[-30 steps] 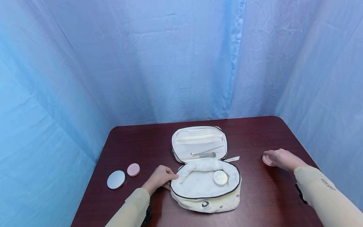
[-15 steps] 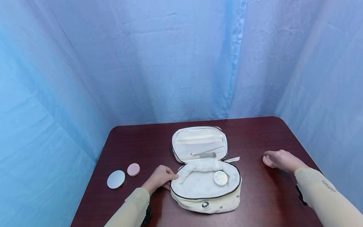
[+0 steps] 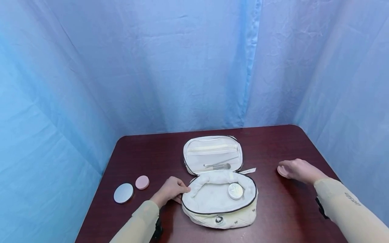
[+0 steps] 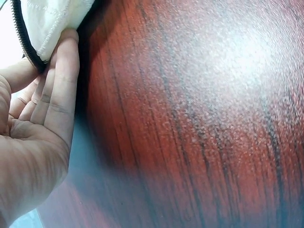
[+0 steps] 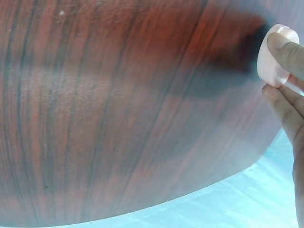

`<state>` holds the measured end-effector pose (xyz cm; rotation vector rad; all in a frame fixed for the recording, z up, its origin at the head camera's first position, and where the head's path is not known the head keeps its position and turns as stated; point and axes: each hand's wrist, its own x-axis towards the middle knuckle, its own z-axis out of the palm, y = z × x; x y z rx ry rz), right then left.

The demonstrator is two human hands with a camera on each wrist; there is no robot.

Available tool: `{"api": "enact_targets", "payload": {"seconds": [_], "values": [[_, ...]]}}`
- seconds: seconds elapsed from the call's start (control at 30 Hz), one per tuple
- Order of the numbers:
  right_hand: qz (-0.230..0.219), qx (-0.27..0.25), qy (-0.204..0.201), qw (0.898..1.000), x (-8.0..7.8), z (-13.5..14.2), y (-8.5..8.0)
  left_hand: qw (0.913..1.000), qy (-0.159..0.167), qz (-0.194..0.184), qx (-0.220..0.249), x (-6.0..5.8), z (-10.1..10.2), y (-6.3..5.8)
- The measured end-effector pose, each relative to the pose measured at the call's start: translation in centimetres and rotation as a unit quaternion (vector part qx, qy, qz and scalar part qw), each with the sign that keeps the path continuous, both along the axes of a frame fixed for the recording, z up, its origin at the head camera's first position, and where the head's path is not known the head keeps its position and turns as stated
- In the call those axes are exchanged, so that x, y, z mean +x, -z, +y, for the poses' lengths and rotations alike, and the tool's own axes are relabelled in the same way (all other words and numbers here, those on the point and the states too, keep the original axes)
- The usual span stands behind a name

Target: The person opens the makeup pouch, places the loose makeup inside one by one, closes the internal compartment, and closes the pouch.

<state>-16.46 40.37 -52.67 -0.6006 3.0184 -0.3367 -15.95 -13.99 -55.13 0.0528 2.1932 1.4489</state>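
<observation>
While the left hand (image 3: 170, 189) is pinching the left end of an open oblong white fabric pouch (image 3: 203, 218), the right hand (image 3: 299, 170) is gripping a flat round pale-pink case (image 5: 270, 66) well apart, the pouch lying leftward and slightly nearer the person

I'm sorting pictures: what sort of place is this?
Probably a makeshift booth: pale blue fabric curtains hang behind and beside a dark red wood-grain table holding an open white fabric bag.

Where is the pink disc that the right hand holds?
In the head view, the pink disc is in the right hand, at the right side of the table, right of the open white bag.
</observation>
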Motion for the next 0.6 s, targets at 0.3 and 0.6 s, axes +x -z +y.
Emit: {"api": "enact_targets", "payload": {"seconds": [0.3,0.6], "values": [[0.053,0.007,-0.057,0.997,-0.9,-1.7,-1.4,1.0000,-0.004,-0.002,-0.005,-0.1,0.0,0.0],[0.056,-0.004,-0.088,0.995,-1.4,-4.0,-2.0,0.9999,-0.007,-0.005,-0.007,-0.1,0.0,0.0]]}}
